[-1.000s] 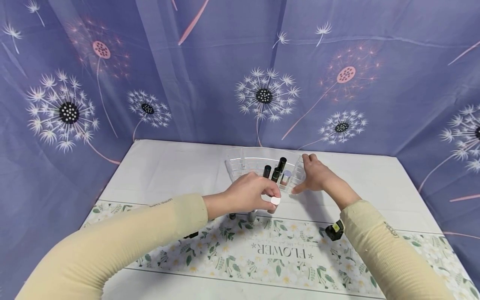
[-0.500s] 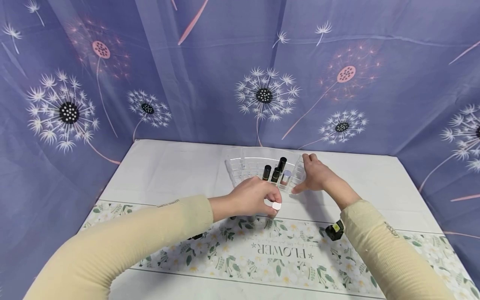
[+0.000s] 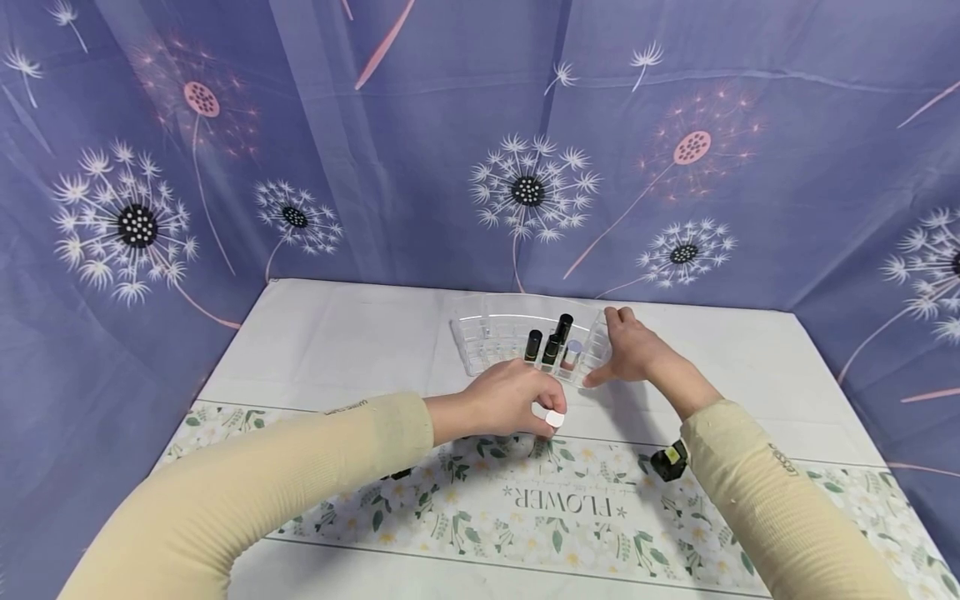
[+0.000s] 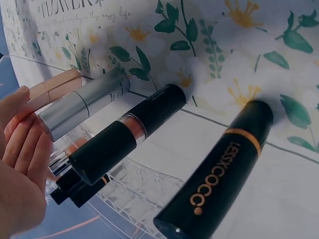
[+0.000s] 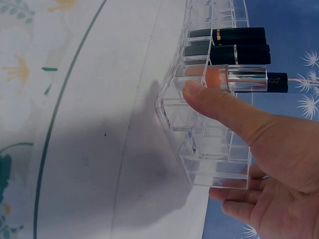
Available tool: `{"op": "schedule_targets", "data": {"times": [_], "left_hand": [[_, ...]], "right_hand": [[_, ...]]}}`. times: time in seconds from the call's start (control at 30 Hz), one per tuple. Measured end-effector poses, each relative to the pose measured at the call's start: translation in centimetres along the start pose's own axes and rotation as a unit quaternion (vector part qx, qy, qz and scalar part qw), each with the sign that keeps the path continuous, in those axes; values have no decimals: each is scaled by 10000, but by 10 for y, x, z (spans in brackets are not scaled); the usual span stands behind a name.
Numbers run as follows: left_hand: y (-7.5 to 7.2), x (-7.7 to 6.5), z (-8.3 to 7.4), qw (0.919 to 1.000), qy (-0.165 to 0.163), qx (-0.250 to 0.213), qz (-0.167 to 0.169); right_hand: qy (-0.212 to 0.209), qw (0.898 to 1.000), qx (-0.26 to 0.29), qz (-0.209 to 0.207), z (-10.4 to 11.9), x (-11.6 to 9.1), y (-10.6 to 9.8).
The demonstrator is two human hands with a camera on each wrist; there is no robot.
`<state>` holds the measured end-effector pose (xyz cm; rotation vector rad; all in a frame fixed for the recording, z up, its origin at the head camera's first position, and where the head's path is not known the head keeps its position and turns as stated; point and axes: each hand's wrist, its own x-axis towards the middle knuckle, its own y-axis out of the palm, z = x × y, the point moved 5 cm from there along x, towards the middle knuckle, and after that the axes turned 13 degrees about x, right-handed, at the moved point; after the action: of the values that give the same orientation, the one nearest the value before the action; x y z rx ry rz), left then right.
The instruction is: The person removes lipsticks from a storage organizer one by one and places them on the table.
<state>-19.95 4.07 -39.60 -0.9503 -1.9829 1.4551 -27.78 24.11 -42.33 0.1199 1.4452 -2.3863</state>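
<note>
My left hand (image 3: 513, 402) pinches a peach-pink lipstick tube (image 4: 55, 92), whose pale end (image 3: 555, 419) faces up in the head view. Beside that tube, in the left wrist view, stand a silver lipstick tube (image 4: 87, 102), a black tube with a clear pinkish band (image 4: 127, 134) and a black lipstick with a gold ring (image 4: 214, 169). My right hand (image 3: 630, 350) grips the right end of a clear, curved acrylic organizer (image 3: 495, 333), thumb at its front. In the organizer stand several black tubes (image 5: 239, 36) and a peach tube with a silver cap (image 5: 246, 78).
A white table (image 3: 337, 333) carries a floral printed band (image 3: 562, 533) across its front. Near my right sleeve sits a small black object with a yellow-green patch (image 3: 669, 461). Purple dandelion curtains (image 3: 420, 167) hang behind and at both sides.
My left hand has moved slightly down and to the right with the lipstick tube. My right hand keeps its hold on the organizer's end.
</note>
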Motion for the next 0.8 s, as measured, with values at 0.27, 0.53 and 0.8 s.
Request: {"op": "schedule_targets", "data": {"times": [0.27,0.53,0.8], "left_hand": [[4,1,2,9997,69,218,91],[7,-2,5,9997,-74,201,108],[7,-4,5,9998,-137,146,42]], "right_hand": [[-1,10000,-12,-35,0,0,0],[-2,10000,-39,-16,0,0,0],[-15,10000,-56,-11,-1,1,0]]}}
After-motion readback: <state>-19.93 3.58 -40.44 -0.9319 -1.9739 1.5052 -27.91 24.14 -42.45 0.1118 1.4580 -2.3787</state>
